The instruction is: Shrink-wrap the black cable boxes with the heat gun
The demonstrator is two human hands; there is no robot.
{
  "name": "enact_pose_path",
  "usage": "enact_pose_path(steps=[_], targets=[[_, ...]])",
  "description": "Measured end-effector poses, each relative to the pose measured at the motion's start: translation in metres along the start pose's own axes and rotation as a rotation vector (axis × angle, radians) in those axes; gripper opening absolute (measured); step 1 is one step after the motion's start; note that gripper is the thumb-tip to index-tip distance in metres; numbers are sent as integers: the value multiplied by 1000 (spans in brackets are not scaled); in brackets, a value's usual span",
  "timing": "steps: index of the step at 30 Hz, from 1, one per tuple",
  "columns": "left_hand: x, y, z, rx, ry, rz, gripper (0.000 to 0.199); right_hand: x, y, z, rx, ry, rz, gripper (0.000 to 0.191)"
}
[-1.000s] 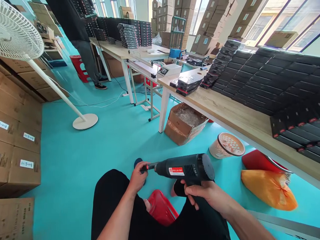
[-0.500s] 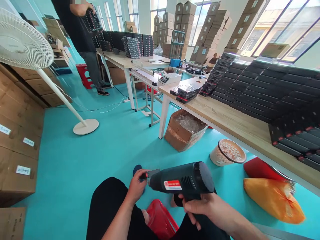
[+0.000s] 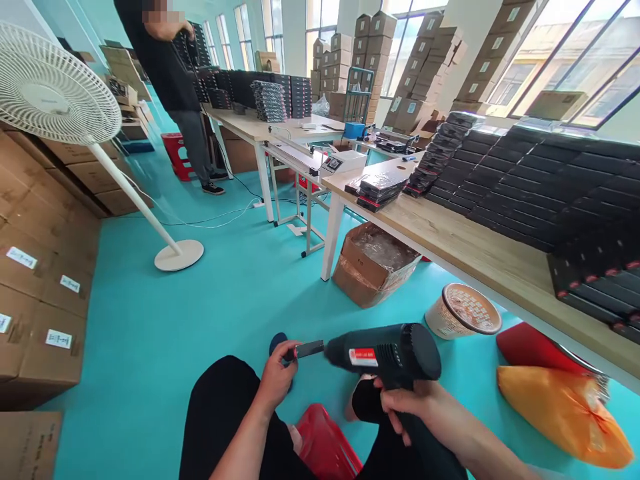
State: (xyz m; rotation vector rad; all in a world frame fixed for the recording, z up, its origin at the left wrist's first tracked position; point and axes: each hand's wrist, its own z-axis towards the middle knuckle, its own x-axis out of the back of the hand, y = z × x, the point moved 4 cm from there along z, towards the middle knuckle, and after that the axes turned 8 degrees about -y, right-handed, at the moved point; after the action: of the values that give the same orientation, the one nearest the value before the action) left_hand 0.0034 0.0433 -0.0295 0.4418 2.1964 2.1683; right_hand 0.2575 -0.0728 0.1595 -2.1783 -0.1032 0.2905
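Heat gun (image 3: pixel 383 352) right of small package (image 3: pixel 309 349), fan (image 3: pixel 55 100) farther left.

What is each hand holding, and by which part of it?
The right hand grips the heat gun by its handle. The left hand holds a slim dark item, too small to identify, by the end farther from the nozzle.

heat gun (image 3: pixel 385 351): 1 | fan (image 3: pixel 55 100): 1 | cream wastebasket (image 3: pixel 443 320): 1 | orange bag (image 3: pixel 557 410): 1
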Motion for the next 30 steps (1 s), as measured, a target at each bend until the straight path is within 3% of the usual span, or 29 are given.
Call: enact_pose_path(steps=[3, 7, 12, 16, 18, 21, 23, 26, 30], targets=[[-1, 4, -1, 78, 1, -118, 33, -7, 3, 0, 23, -137, 64, 37], [-6, 3, -6, 308, 20, -448, 30, 12, 6, 3, 42, 43, 109, 37], [-14, 1, -8, 484, 31, -748, 25, 12, -7, 13, 72, -40, 192, 36], [-15, 3, -2, 461, 68, -801, 20, -2, -22, 26, 90, -51, 121, 26], [-12, 2, -1, 453, 102, -805, 18, -10, -22, 25, 71, -117, 37, 19], [-5, -1, -1, 448, 161, -811, 18, -17, -7, 10, -40, -247, -131, 7], [0, -4, -1, 434, 212, -820, 18, -16, 11, -5, -158, -289, -260, 9], [5, -2, -2, 397, 251, -750, 17, -3, 36, -18, -213, -197, -251, 13], [7, 8, -2, 259, 216, -534, 26, 25, 47, -16, -113, 89, 140, 33]])
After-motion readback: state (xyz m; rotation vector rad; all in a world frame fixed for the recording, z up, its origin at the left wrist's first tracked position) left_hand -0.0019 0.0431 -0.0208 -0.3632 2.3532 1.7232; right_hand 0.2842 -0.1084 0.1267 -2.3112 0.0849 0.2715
